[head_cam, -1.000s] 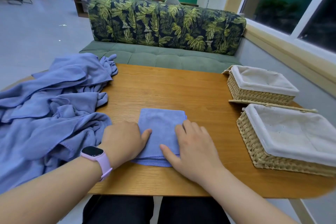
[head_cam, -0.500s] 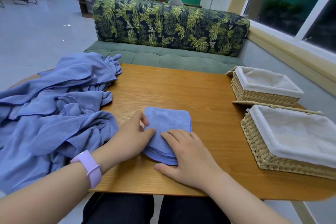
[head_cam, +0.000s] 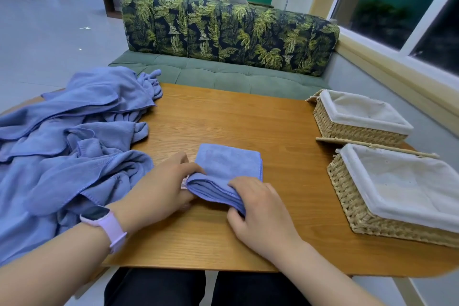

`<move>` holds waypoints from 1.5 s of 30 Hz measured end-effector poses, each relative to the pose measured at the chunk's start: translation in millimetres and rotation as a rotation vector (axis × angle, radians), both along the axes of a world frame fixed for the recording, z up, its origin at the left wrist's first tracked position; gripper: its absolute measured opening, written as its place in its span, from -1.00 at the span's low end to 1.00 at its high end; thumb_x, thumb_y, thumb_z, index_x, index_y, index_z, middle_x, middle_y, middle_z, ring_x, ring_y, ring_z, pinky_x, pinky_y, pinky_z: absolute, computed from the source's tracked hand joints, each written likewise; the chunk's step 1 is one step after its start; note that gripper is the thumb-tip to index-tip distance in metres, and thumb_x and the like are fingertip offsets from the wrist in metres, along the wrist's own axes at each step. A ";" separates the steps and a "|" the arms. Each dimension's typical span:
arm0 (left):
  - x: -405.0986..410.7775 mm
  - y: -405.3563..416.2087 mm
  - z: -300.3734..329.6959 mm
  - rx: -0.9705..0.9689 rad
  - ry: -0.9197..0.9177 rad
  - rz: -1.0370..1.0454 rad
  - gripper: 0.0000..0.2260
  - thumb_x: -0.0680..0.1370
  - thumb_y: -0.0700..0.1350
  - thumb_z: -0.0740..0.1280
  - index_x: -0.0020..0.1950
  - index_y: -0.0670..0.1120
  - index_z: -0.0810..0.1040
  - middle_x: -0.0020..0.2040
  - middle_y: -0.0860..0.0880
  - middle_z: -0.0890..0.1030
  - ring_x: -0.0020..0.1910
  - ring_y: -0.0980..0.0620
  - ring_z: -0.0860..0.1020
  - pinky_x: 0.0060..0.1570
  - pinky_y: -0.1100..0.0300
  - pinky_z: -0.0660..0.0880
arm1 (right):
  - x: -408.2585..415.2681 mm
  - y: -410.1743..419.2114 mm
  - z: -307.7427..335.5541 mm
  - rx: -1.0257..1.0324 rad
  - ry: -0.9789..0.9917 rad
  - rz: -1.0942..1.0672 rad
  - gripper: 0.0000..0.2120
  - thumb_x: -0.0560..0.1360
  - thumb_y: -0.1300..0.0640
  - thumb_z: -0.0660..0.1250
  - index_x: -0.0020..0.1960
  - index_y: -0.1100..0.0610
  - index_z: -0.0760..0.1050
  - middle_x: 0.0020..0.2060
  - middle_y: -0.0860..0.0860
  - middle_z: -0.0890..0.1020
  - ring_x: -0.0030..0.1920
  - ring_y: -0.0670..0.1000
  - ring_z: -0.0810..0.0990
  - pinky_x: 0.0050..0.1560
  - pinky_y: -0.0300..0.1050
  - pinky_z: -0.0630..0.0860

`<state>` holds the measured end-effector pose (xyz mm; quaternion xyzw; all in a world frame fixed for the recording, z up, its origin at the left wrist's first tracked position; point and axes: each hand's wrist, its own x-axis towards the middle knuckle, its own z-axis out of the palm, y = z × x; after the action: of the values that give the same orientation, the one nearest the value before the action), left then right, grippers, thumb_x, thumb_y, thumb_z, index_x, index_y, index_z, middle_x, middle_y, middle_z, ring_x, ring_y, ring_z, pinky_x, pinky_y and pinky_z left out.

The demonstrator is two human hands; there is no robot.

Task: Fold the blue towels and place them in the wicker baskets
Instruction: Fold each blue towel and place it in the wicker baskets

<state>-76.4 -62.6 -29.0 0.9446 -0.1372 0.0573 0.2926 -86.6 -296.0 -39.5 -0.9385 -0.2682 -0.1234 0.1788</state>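
Head view, looking down over a wooden surface (head_cam: 223, 119): one folded towel (head_cam: 228, 164) at mid-surface, well left of the near basket (head_cam: 347, 196), its near edge lifted clear of the wood. Left hand (head_cam: 159, 194) pinching the left end of that raised edge, thumb and fingers closed on the stacked layers. Right hand (head_cam: 258, 208) curled round the right end of the same edge, fingers over the top and tucked beneath. Far half of the towel lying flat.

Left of the folded towel, a rumpled pile of blue towels (head_cam: 69, 144), unfolded and spilling to the surface's left rim. Right of it, two wicker baskets lined in white cloth, the near basket and the far basket (head_cam: 330, 129) side by side, both showing only bare lining, no towel inside either.

By this evidence, early going: one towel folded small and apparently ready for a last fold or a lift toward the near basket; nothing yet delivered; the bulk of the pile left to fold and pack.
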 end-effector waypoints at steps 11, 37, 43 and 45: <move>42.0 -7.3 2.1 -0.265 0.197 0.151 -0.44 0.49 0.36 0.32 -0.37 -0.13 0.40 -0.45 0.07 0.30 -0.45 0.11 0.25 -0.36 0.10 0.18 | 49.2 -9.3 17.0 0.588 0.310 -0.237 -0.73 0.50 0.01 0.45 0.09 -0.08 0.39 -0.13 -0.10 0.62 -0.08 -0.04 0.58 -0.02 -0.12 0.49; 94.4 -25.4 -2.6 0.224 0.287 0.513 -0.36 0.54 0.45 0.00 -0.22 -0.10 0.49 -0.16 -0.17 0.64 -0.06 -0.17 0.59 -0.08 0.04 0.42 | 123.8 -3.3 -10.1 0.453 0.211 -0.598 -0.54 0.39 -0.36 0.40 -0.01 -0.01 0.42 -0.15 -0.05 0.58 -0.02 0.07 0.55 0.01 0.10 0.50; 82.1 -36.6 17.3 0.387 -0.067 0.496 -0.57 0.61 0.31 0.09 -0.13 -0.03 0.40 -0.04 -0.13 0.58 -0.02 -0.19 0.56 -0.18 0.07 0.32 | 124.4 -2.1 -7.6 0.472 0.268 -0.606 -0.56 0.40 -0.34 0.40 -0.02 0.01 0.47 -0.11 -0.07 0.59 0.06 0.06 0.52 0.15 0.07 0.45; 80.3 -39.6 20.0 0.310 -0.374 0.267 -0.66 0.65 0.17 0.12 -0.06 -0.08 0.45 0.01 -0.14 0.54 -0.03 -0.19 0.52 -0.11 0.01 0.36 | 125.1 -1.8 -7.0 0.500 0.285 -0.607 -0.55 0.39 -0.32 0.42 -0.02 0.02 0.48 -0.11 -0.05 0.60 0.07 0.07 0.52 0.15 0.07 0.45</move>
<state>4.0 -102.2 -9.0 0.9608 -0.0701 0.2474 0.1041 38.5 -297.9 -46.5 -0.9103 0.0863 -0.1008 0.3922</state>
